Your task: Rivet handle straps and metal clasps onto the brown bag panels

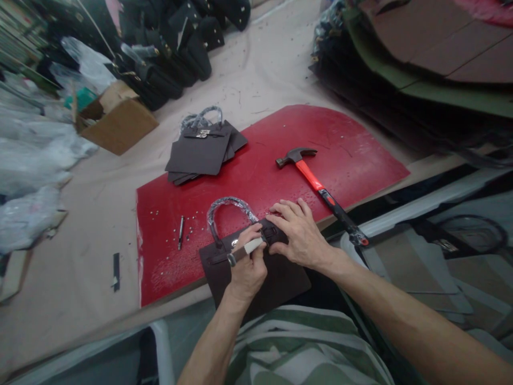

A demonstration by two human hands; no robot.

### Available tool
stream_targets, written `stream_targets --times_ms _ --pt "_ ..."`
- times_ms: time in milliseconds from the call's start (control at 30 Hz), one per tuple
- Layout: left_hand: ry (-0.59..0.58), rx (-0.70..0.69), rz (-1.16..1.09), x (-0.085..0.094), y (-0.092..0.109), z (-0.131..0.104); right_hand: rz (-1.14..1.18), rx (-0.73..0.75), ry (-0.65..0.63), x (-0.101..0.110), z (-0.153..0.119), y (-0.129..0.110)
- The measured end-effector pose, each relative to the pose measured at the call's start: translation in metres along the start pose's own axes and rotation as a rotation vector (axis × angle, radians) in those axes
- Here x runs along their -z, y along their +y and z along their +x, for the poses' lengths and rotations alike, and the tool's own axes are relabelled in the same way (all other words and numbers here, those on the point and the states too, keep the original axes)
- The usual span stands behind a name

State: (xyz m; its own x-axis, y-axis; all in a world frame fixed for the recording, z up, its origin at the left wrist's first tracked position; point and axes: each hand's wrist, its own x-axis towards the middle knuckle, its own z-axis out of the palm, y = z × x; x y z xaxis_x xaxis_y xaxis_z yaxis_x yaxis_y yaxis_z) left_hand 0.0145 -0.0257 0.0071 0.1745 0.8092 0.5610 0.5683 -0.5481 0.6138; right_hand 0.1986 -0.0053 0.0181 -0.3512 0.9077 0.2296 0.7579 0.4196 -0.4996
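A dark brown bag panel [280,280] with a plastic-wrapped looped handle [228,202] lies over the near edge of the red board [344,139]. My left hand [248,267] is closed around a small tool with a pale blade and a dark handle [239,253], its tip at the panel's upper strap. My right hand [298,232] presses on the strap's dark end [272,230], thumb and fingers bent around it. What lies under the fingers is hidden.
A claw hammer [308,174] with a red and black handle rests right on the board. Stacked brown panels [200,152] lie at its back left. A metal punch [181,232] sits near small bits. Beyond are a cardboard box [122,125] and black bags [172,53].
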Motion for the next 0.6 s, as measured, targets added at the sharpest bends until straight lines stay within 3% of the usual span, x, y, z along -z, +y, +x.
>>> stream_targets --times_ms 200,600 --pt "-0.074 0.024 -0.026 0.0035 0.0003 0.0080 0.003 -0.001 -0.002 0.0011 0.0009 -0.0007" --pt "-0.080 0.010 0.050 -0.0016 0.0035 0.0112 0.036 -0.007 -0.016 0.0015 0.0019 -0.0004"
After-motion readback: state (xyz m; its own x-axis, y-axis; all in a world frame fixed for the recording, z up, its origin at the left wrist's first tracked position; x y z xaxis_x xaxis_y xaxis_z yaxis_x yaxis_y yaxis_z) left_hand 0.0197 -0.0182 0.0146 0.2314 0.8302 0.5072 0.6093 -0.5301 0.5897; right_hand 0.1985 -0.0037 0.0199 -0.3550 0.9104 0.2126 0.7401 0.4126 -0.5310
